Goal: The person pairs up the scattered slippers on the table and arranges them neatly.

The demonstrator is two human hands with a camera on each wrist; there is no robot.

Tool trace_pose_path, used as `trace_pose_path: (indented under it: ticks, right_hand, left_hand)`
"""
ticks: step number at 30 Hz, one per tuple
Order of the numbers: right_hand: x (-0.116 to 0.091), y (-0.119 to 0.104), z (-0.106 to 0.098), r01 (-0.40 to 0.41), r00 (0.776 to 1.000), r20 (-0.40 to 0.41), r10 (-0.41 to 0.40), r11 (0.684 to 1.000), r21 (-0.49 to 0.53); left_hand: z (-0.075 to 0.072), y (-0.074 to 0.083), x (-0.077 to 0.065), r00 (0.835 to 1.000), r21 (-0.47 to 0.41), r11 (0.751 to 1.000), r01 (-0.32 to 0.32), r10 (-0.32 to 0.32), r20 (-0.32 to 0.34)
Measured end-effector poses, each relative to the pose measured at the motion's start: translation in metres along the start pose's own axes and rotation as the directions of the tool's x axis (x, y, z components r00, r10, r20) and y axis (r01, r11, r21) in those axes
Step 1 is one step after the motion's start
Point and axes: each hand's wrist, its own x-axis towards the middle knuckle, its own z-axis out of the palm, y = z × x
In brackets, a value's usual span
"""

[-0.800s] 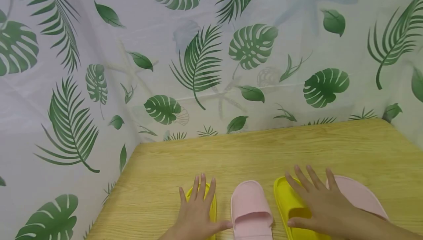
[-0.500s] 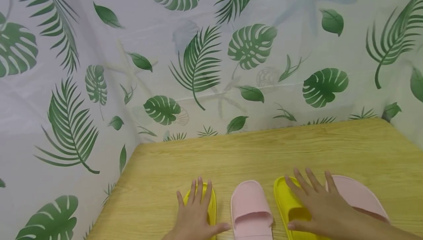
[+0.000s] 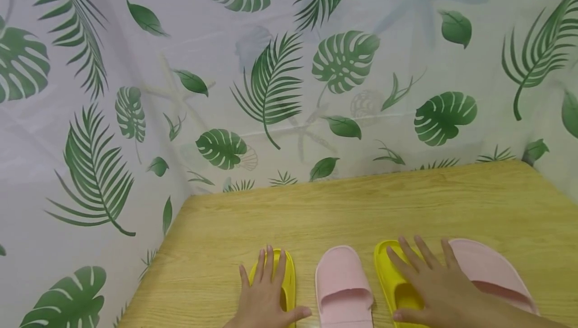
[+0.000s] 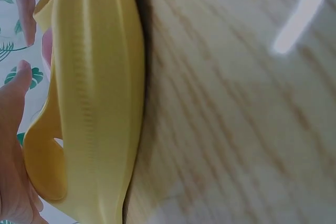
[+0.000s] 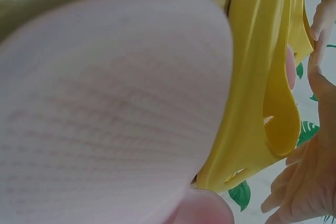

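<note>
My left hand [image 3: 264,290] hovers palm down over the left yellow slipper [image 3: 290,270], its fingers spread straight. In the left wrist view, this yellow slipper [image 4: 102,103] stands on its sole, and the left hand [image 4: 13,150] is above its strap. A pink slipper [image 3: 341,270] sits between my two hands. Over the right yellow slipper [image 3: 385,263] my right hand [image 3: 435,288] is spread too, its outer fingers overlapping another pink slipper [image 3: 489,265]. The right wrist view shows that pink slipper [image 5: 115,103] up close beside the yellow one [image 5: 252,72], with the right hand [image 5: 315,166] above.
All the slippers point away from me in a row on a wood-grain table [image 3: 343,212]. Behind the table and at both sides hangs a white sheet printed with green leaves [image 3: 271,82].
Both hands have drawn back slightly toward me, showing more of the yellow slippers' toes. Fingers stay spread, and the slippers keep their places.
</note>
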Motion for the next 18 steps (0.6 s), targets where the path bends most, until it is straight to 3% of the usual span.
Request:
trace_pose_path:
  ticks: [8,18]
  right_hand:
    - [0.001,-0.002,0.006,0.02,1.0,-0.012,-0.02,1.0,-0.015]
    - [-0.001,-0.011,0.011,-0.06,0.998,-0.023,0.061,0.998,0.028]
  left_hand:
    - [0.002,-0.001,-0.003,1.0,0.008,1.0,-0.001,0.001,-0.018]
    - [0.013,-0.004,-0.008,0.995,-0.016,0.999,-0.036,0.035,-0.097]
